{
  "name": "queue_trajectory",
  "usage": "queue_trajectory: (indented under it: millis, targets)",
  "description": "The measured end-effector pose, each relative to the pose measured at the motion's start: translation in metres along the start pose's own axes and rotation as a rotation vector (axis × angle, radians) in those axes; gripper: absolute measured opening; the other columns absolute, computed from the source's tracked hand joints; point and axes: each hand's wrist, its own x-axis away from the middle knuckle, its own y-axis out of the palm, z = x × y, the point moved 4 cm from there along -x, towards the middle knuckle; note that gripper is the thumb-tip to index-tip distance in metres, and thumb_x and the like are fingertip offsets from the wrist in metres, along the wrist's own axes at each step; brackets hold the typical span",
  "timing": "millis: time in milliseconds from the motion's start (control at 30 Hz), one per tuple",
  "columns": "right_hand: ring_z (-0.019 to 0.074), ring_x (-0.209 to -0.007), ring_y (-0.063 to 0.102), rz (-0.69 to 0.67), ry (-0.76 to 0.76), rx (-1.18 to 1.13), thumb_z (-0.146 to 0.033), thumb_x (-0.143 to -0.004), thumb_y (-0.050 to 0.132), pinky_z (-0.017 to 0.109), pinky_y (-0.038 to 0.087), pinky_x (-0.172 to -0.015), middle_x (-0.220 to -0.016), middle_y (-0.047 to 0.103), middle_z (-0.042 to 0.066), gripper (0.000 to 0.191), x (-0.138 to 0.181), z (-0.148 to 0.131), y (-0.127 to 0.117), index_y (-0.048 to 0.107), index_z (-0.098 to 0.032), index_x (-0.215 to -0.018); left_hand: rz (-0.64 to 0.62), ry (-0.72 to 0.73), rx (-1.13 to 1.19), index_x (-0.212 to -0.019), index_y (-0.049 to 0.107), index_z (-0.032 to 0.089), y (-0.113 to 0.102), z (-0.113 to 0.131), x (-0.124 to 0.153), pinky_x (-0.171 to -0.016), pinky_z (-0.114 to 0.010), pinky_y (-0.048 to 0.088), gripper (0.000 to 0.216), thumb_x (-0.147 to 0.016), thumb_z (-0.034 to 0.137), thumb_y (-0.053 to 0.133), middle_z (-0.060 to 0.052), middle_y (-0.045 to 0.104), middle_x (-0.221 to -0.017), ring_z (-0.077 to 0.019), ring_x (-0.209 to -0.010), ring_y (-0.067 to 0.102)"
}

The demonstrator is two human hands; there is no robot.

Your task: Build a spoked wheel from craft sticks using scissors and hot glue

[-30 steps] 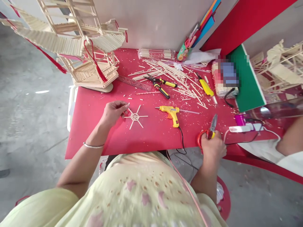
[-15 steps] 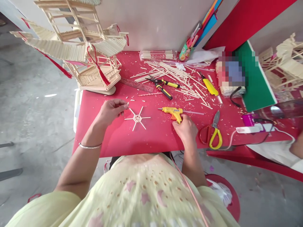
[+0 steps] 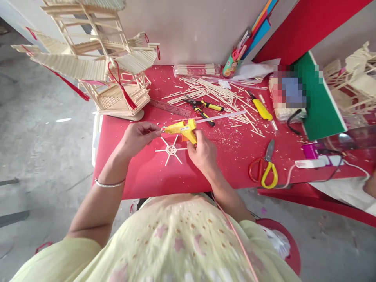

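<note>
My right hand grips a yellow hot glue gun by its handle, and a long glue stick juts out of the back. The nozzle points left and meets the fingertips of my left hand. Those fingers are pinched on a short piece of wooden stick, now mostly hidden behind fingertips and nozzle. Just below the gun, a six-armed star of thin wooden sticks lies flat on the red tabletop, with a small hexagon around its centre.
A stick-built pagoda stands at the back left. Behind the gun lie pliers, a ruler, loose sticks and a yellow-handled knife. Scissors and a power strip are at the right.
My right hand has lifted the glue gun from the table and brought it left, nozzle to my left fingertips. My left hand has stayed nearly in place, still pinching the stick piece.
</note>
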Motion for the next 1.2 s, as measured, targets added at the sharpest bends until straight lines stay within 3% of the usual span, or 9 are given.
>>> queue_trajectory:
  millis: [100,200,267,400,567,800,900,1033,1200]
  targets:
    - [0.0237,-0.088,0.071,-0.075,-0.033,-0.104,-0.030,-0.091,0.054,0.031,0.049,-0.076,-0.107,0.077,0.009,0.036,0.003,0.000,0.001,0.059,-0.022,-0.126,0.053,0.015,-0.020,-0.083,0.081,0.017,-0.004,-0.004,-0.004,-0.045,-0.021,0.032,0.018,-0.069,0.029,0.084,-0.001,0.060,-0.057,-0.0096,-0.049,0.045]
    - [0.0204,-0.079,0.069,-0.071,0.077,-0.300,-0.036,-0.092,0.053,0.028,0.049,-0.069,-0.099,0.076,0.005,0.034,0.015,0.019,-0.014,0.058,-0.022,-0.122,0.090,0.039,-0.117,-0.081,0.081,0.017,-0.005,-0.017,-0.013,-0.046,-0.021,0.031,0.018,-0.071,0.032,0.082,-0.001,0.060,-0.057,-0.0094,-0.050,0.044]
    - [0.0196,-0.075,0.067,-0.029,0.153,-0.348,-0.042,-0.092,0.053,0.027,0.049,-0.065,-0.092,0.074,0.004,0.033,0.023,0.032,-0.028,0.057,-0.022,-0.118,0.025,0.055,-0.188,-0.077,0.081,0.017,0.002,-0.027,-0.021,-0.047,-0.022,0.031,0.018,-0.070,0.034,0.082,-0.002,0.062,-0.059,-0.0097,-0.051,0.044]
    - [0.0204,-0.072,0.067,-0.030,0.170,-0.173,-0.058,-0.087,0.063,0.029,0.047,-0.065,-0.083,0.073,0.003,0.043,0.032,0.039,-0.040,0.061,-0.022,-0.111,-0.201,0.054,-0.226,-0.076,0.083,0.018,0.023,-0.041,-0.033,-0.050,-0.023,0.035,0.019,-0.074,0.036,0.078,-0.005,0.071,-0.065,-0.0126,-0.055,0.052]
    - [0.0265,-0.077,0.070,0.014,0.097,0.152,-0.067,-0.084,0.068,0.031,0.044,-0.066,-0.087,0.076,0.011,0.057,0.028,0.029,-0.020,0.066,-0.018,-0.113,-0.254,0.105,-0.353,-0.075,0.083,0.020,0.034,-0.047,-0.047,-0.054,-0.023,0.037,0.015,-0.073,0.033,0.076,-0.004,0.074,-0.068,-0.0137,-0.058,0.057]
    - [0.0255,-0.075,0.070,-0.007,0.070,0.221,-0.065,-0.087,0.067,0.031,0.041,-0.063,-0.086,0.076,0.010,0.051,0.019,0.029,-0.001,0.067,-0.019,-0.110,-0.301,-0.006,-0.422,-0.075,0.081,0.017,0.023,-0.059,-0.041,-0.054,-0.022,0.038,0.019,-0.072,0.035,0.075,-0.003,0.072,-0.066,-0.0143,-0.062,0.059]
    - [0.0254,-0.072,0.070,-0.002,0.095,0.168,-0.069,-0.087,0.064,0.031,0.042,-0.062,-0.081,0.075,0.008,0.055,0.018,0.033,0.000,0.067,-0.019,-0.110,-0.335,-0.071,-0.325,-0.082,0.080,0.014,0.017,-0.060,-0.035,-0.057,-0.023,0.042,0.027,-0.073,0.040,0.076,-0.004,0.073,-0.070,-0.0150,-0.065,0.062]
    - [0.0259,-0.072,0.069,0.034,0.154,0.062,-0.074,-0.084,0.065,0.032,0.044,-0.063,-0.083,0.075,0.009,0.063,0.014,0.038,-0.003,0.066,-0.019,-0.115,-0.272,-0.109,-0.176,-0.086,0.078,0.013,0.011,-0.051,-0.033,-0.058,-0.022,0.044,0.031,-0.069,0.039,0.079,-0.006,0.075,-0.077,-0.0146,-0.067,0.063]
    - [0.0199,-0.071,0.067,-0.009,0.220,-0.407,-0.065,-0.071,0.083,0.032,0.052,-0.066,-0.090,0.076,0.006,0.061,0.006,0.030,-0.001,0.064,-0.021,-0.108,-0.269,-0.143,-0.085,-0.087,0.078,0.014,0.012,-0.035,-0.028,-0.051,-0.020,0.037,0.030,-0.068,0.035,0.084,-0.004,0.072,-0.071,-0.0091,-0.058,0.054]
